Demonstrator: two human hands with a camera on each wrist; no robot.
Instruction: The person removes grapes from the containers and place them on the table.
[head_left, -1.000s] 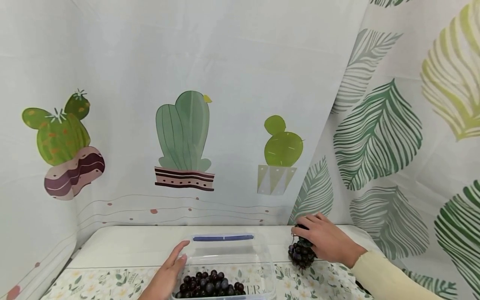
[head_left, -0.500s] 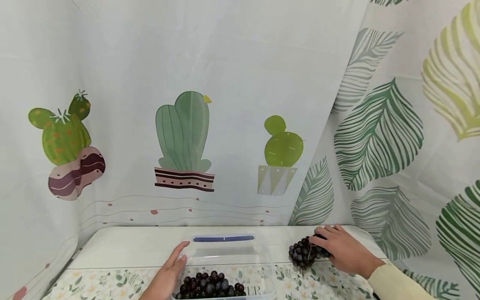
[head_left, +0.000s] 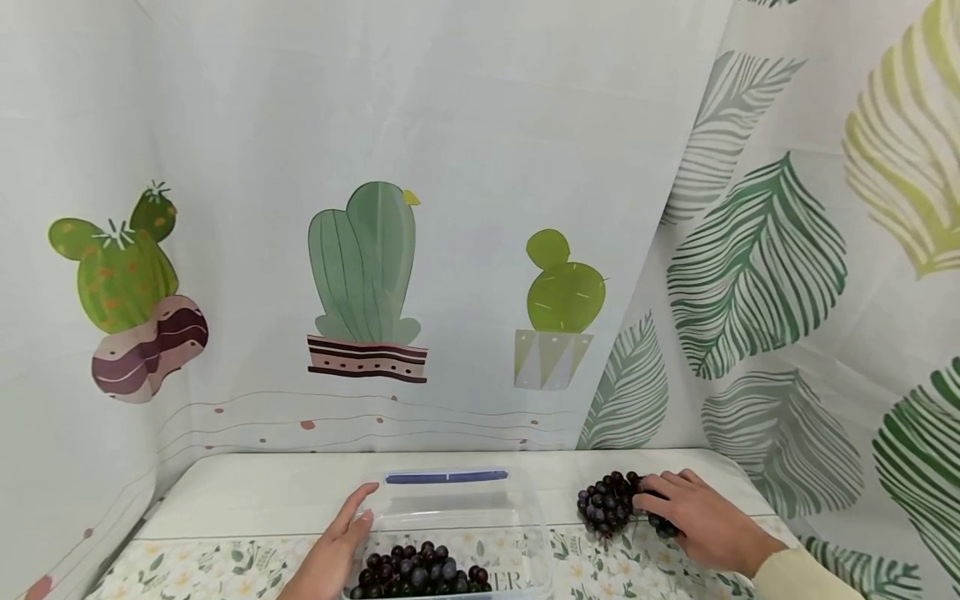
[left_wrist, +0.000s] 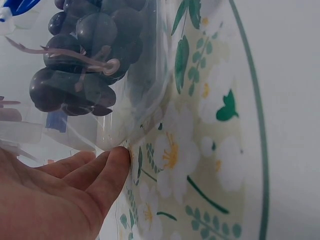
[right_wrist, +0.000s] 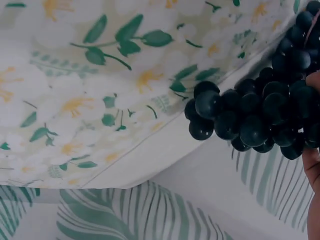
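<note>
A clear plastic food box point(head_left: 536, 533) with a blue clip stands at the front middle, a bunch of dark grapes point(head_left: 420, 571) lying in it. My left hand point(head_left: 333, 550) rests against the box's left side; in the left wrist view its fairly straight fingers point(left_wrist: 112, 172) touch the box's lower edge. To the right of the box lies another bunch of dark grapes point(head_left: 603, 504) on the table. Just beside that one, my right hand point(head_left: 701, 521) grips a further bunch of grapes point(right_wrist: 250, 117), partly hidden under its fingers in the head view.
A floral cloth point(head_left: 225, 562) covers the front of the white table point(head_left: 285, 487). Behind it hangs a white curtain point(head_left: 480, 250) printed with cacti, and a leaf-printed curtain point(head_left: 757, 275) closes off the right side.
My right hand has moved right and down with its bunch, from above the other grapes to beside them. The left hand and the box have stayed in place.
</note>
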